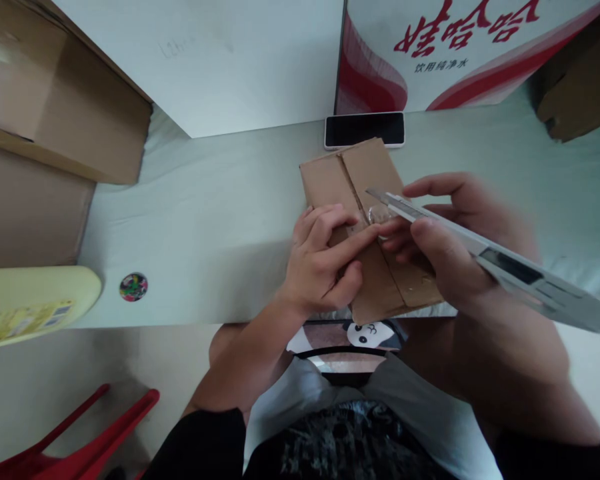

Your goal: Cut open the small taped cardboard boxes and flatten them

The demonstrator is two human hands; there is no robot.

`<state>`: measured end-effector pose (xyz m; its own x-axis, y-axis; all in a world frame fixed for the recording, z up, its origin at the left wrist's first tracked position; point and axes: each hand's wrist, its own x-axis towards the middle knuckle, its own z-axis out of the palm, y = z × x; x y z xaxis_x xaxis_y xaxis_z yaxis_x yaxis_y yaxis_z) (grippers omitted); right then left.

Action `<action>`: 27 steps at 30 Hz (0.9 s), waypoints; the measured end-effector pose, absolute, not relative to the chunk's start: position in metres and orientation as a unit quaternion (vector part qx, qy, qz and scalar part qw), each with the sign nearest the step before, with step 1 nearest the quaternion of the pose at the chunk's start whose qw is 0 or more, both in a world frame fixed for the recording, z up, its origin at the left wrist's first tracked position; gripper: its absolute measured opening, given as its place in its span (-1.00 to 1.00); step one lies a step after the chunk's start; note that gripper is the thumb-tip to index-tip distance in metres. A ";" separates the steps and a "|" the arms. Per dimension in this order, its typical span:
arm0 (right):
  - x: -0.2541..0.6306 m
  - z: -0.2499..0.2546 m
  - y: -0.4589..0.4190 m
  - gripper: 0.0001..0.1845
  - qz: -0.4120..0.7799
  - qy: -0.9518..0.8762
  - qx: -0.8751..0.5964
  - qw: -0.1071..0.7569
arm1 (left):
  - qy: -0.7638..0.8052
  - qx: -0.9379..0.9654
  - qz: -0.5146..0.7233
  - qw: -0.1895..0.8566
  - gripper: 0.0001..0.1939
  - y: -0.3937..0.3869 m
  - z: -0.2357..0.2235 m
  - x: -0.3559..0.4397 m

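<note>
A small brown cardboard box [325, 180] lies at an angle near the table's front edge, with a seam running along its top. A crumpled bit of clear tape [379, 213] shows at the seam. My left hand [325, 257] presses on the box, its fingers curled and the index finger stretched to the seam. In my right hand [460, 240], which is closed, is a white utility knife [510, 267]. Its blade is out and points to the left above the box. The right hand's lower fingertips meet my left index finger by the tape; what they touch is partly hidden.
Behind the box lies a smartphone [365, 129]. White and red cartons [260, 67] stand along the back. Larger cardboard boxes [100, 113] are at left, near a yellow bottle [40, 300] and a round colourful disc [133, 287]. A red stool [95, 433] is on the floor.
</note>
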<state>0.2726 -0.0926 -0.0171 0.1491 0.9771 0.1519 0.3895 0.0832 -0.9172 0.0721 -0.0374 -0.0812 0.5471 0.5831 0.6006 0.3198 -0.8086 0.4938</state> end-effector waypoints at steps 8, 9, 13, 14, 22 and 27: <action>0.246 0.011 -0.100 -0.97 0.308 -0.471 -0.672 0.481 | 0.250 0.857 0.436 0.108 -0.46 -0.033 -0.098 0.076; 0.243 0.013 -0.101 -0.96 0.306 -0.465 -0.682 0.474 | 0.246 0.853 0.446 0.112 -0.48 -0.033 -0.099 0.076; 0.250 0.004 -0.099 -0.91 0.262 -0.522 -0.676 0.449 | 0.249 0.846 0.455 0.127 -0.55 -0.034 -0.098 0.077; 0.254 -0.001 -0.097 -0.88 0.249 -0.544 -0.666 0.446 | 0.252 0.846 0.453 0.126 -0.56 -0.034 -0.098 0.077; 0.263 -0.004 -0.094 -0.88 0.218 -0.599 -0.651 0.412 | 0.242 0.842 0.463 0.136 -0.60 -0.034 -0.095 0.078; 0.260 0.003 -0.097 -0.92 0.243 -0.604 -0.648 0.394 | 0.241 0.841 0.466 0.133 -0.60 -0.034 -0.095 0.078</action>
